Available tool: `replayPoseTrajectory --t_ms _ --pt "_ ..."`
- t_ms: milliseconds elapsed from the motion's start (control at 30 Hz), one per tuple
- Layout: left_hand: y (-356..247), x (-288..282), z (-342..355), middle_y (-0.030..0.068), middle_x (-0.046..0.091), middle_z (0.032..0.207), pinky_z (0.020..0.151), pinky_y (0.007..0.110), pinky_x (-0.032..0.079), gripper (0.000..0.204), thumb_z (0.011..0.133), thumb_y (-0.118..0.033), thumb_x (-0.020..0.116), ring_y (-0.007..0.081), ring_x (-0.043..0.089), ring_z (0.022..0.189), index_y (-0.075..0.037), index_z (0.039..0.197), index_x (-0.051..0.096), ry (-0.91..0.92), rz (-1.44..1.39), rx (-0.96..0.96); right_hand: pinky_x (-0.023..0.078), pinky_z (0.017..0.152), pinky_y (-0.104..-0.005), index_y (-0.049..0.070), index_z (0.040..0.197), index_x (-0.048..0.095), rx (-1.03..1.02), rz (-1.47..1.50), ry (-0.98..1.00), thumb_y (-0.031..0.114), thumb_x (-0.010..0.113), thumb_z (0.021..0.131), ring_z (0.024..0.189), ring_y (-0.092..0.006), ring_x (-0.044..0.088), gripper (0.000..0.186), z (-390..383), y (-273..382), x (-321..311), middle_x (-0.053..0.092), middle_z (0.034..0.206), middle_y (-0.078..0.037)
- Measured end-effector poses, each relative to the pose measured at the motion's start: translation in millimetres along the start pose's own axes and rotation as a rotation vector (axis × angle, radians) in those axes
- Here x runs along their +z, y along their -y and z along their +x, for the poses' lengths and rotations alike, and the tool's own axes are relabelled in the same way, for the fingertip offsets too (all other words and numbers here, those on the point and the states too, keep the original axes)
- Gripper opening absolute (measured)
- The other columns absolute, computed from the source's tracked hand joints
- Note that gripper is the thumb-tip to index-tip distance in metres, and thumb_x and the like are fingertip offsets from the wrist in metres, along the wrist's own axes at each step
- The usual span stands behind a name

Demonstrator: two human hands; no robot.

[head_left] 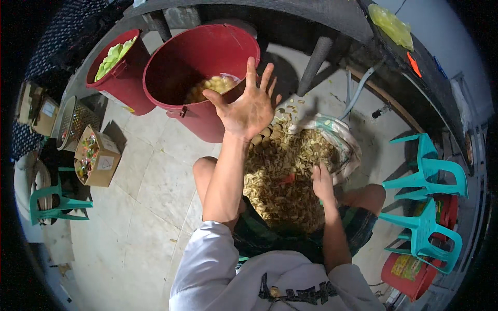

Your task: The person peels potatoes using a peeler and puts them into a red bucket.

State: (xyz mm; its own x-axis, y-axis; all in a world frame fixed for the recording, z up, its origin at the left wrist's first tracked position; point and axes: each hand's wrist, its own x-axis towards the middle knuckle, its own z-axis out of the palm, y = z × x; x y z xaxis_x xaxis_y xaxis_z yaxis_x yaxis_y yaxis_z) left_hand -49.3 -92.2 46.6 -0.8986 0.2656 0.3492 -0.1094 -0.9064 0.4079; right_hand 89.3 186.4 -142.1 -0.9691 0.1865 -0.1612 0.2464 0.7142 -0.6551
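Observation:
My left hand (248, 111) is raised with its fingers spread wide, in front of a large red bucket (202, 116). Peeled, pale yellow potatoes (212, 85) lie at the bottom of that bucket. Between my legs is a big heap of peelings (270, 197), with unpeeled brown potatoes (267, 135) at its far side. A small flat red piece (287, 179) rests on the peelings. My right hand (322, 181) is low at the heap's right side, by the mouth of a woven sack (347, 142). Its fingers are drawn together, and anything in them is hidden.
A smaller red bucket (124, 78) holds pale green pieces at the far left. Below it stand a metal basket (78, 122) and a cardboard box (106, 166) of colourful bits. Green plastic stools (433, 176) are at right, another (57, 202) at left. A dark table (306, 15) spans the back.

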Motion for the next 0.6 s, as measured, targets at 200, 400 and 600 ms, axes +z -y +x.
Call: replayPoseTrajectory --t_ms 200,400,600 --pt "5 14 -4 0.0115 0.012 0.154 0.105 0.065 0.009 0.118 0.047 -0.096 0.043 0.034 0.014 0.14 -0.034 0.146 0.025 0.097 -0.327 -0.043 0.045 0.063 -0.0369 0.003 0.12 0.049 -0.319 0.226 0.057 0.026 0.041 0.099 0.065 -0.0239 0.057 0.033 -3 158 -64 0.059 0.071 -0.009" --pt "8 20 -6 0.0149 0.011 0.153 0.098 0.072 0.023 0.115 0.05 -0.092 0.049 0.0421 0.016 0.138 -0.03 0.145 0.029 0.124 -0.287 -0.062 0.048 0.066 -0.0387 0.0 0.106 0.057 -0.359 0.424 -0.143 0.014 0.048 0.094 0.069 -0.033 0.062 0.02 3 221 -81 0.063 0.075 -0.014" --pt "18 23 -4 0.0166 0.012 0.153 0.098 0.075 0.019 0.114 0.05 -0.092 0.051 0.0427 0.014 0.138 -0.03 0.143 0.033 0.109 -0.359 -0.055 0.048 0.069 -0.0377 -0.003 0.096 0.061 -0.544 0.42 -0.448 0.004 0.06 0.084 0.078 -0.0327 0.062 0.013 21 227 -73 0.062 0.087 -0.018"
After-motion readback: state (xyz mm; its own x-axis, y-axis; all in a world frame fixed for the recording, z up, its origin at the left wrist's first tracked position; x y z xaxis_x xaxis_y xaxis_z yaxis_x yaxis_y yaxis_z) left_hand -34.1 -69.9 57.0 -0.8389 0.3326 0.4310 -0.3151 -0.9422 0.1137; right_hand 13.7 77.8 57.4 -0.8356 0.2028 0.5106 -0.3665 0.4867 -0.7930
